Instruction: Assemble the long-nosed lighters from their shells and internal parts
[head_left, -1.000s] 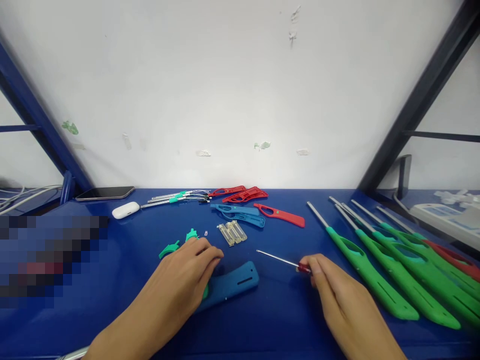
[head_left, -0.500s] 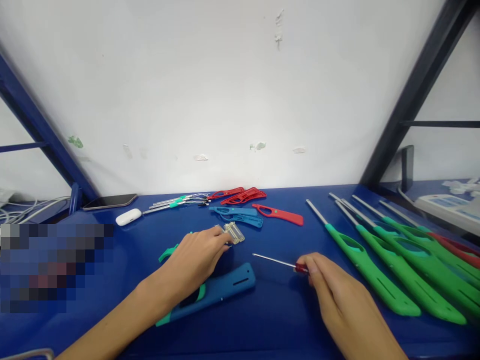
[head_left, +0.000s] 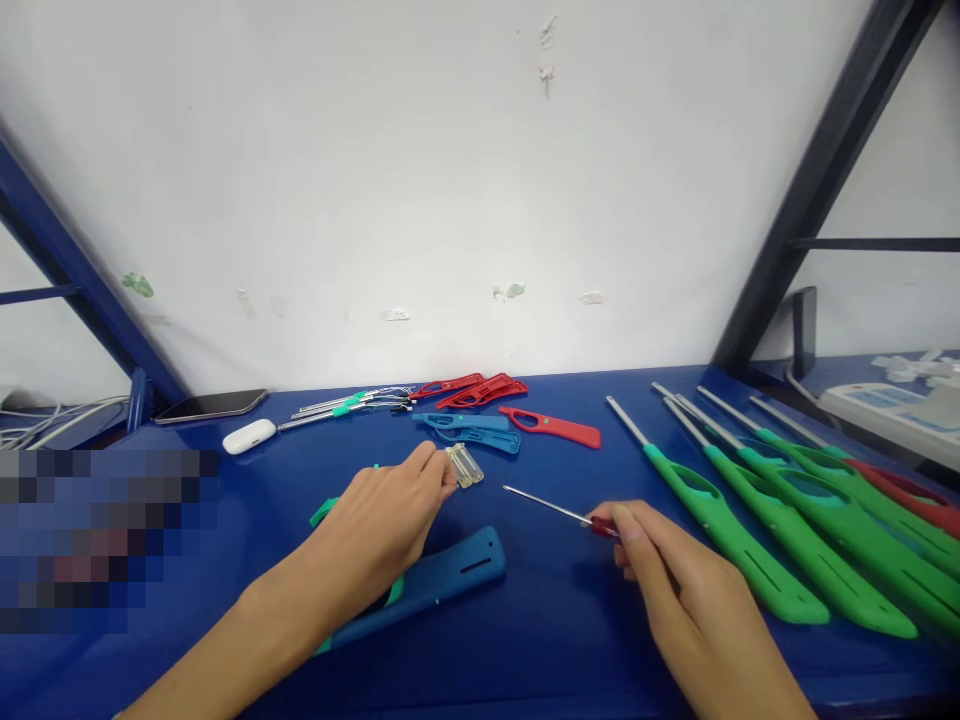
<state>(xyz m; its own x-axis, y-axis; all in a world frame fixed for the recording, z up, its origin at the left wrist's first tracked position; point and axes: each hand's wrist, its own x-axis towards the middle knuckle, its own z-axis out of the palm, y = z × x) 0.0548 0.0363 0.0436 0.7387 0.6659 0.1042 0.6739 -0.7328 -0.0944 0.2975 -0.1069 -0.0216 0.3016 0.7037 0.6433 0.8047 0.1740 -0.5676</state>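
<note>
On the right, our right hand [head_left: 679, 590] pinches the likely light, stiff screwdriver [head_left: 547, 505] by its handle [head_left: 602, 526], the best spot; our left hand [head_left: 379, 525] curls, its hold hidden.

Workbench-like blue tabletop [head_left: 555, 640], lighter parts [head_left: 469, 420] spread.
</note>
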